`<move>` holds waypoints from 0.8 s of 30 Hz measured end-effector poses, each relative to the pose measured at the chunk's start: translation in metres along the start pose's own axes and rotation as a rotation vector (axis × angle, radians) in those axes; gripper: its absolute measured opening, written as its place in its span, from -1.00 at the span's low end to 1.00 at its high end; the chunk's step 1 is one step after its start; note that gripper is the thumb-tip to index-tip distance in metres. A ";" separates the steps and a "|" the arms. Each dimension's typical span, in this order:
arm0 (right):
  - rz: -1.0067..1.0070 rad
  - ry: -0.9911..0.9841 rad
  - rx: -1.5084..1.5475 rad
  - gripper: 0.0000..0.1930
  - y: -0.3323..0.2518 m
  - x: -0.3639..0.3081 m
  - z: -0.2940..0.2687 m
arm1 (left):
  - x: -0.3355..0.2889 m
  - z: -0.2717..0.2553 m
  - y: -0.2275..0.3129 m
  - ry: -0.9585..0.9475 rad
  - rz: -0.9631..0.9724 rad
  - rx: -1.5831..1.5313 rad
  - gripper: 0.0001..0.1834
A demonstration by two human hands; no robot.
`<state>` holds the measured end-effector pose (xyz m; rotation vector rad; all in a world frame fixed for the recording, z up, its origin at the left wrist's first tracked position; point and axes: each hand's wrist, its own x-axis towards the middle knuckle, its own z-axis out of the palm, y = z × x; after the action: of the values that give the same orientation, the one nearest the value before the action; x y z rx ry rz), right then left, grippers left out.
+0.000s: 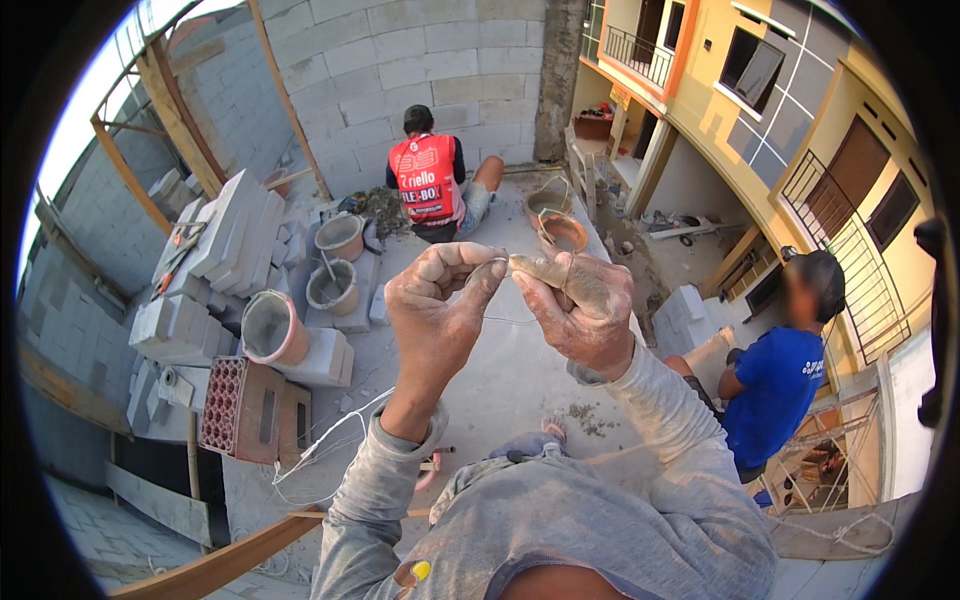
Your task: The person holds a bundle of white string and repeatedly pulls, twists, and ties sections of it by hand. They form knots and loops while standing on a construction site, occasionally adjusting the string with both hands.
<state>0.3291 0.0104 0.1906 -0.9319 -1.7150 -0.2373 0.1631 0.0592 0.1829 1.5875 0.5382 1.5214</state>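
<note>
Both my hands are raised in front of my chest, their fingertips nearly meeting. My left hand [440, 310] is closed, thumb and index finger pinched together. My right hand [580, 305] is closed too, its index finger pointing toward the left fingertips. A thin pale string [512, 321] sags between the hands; whether it is cord or wire I cannot tell. A fine dark strand seems to loop over the right index finger. Grey dust coats the fingers, and the exact pinch point is partly hidden.
A person in a red vest [425, 180] sits by the block wall [400, 60]. Another in a blue shirt [775, 385] sits at right, near the edge. Left stand mortar buckets [275, 328], stacked white blocks [225, 235], a red crate [240, 408] and white cord [325, 440].
</note>
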 end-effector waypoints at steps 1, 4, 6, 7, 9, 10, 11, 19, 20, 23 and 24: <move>-0.111 0.016 -0.071 -0.72 0.002 -0.003 0.000 | -0.003 0.002 0.003 0.007 -0.106 -0.153 -0.82; -0.364 0.048 -0.229 -0.61 0.012 -0.009 0.002 | -0.008 0.006 0.009 0.088 -0.268 -0.330 -0.83; -0.393 0.024 -0.307 -0.62 0.017 -0.014 -0.001 | -0.010 0.006 0.012 0.110 -0.332 -0.337 -0.83; -0.398 -0.001 -0.352 -0.62 0.018 -0.016 -0.004 | -0.011 0.005 0.013 0.095 -0.366 -0.332 -0.83; -0.443 0.002 -0.371 -0.64 0.022 -0.020 -0.007 | -0.011 0.002 0.013 0.029 -0.411 -0.311 -0.83; -0.456 -0.001 -0.376 -0.64 0.024 -0.021 -0.009 | -0.011 0.000 0.013 -0.020 -0.423 -0.294 -0.82; -0.474 -0.004 -0.370 -0.65 0.025 -0.023 -0.011 | -0.011 -0.002 0.012 -0.071 -0.442 -0.282 -0.81; -0.468 0.001 -0.321 -0.65 0.024 -0.027 -0.012 | -0.013 -0.001 0.007 -0.222 -0.430 -0.291 -0.74; -0.447 0.015 -0.305 -0.61 0.023 -0.027 -0.012 | -0.013 0.001 0.007 -0.226 -0.426 -0.297 -0.74; -0.385 0.053 -0.259 -0.54 0.019 -0.026 -0.011 | -0.015 0.007 0.009 -0.202 -0.314 -0.181 -0.73; -0.363 0.064 -0.245 -0.56 0.019 -0.025 -0.011 | -0.016 0.010 0.010 -0.181 -0.295 -0.209 -0.74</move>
<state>0.3515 0.0050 0.1673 -0.7706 -1.8141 -0.7232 0.1679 0.0387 0.1823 1.3982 0.4713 1.1608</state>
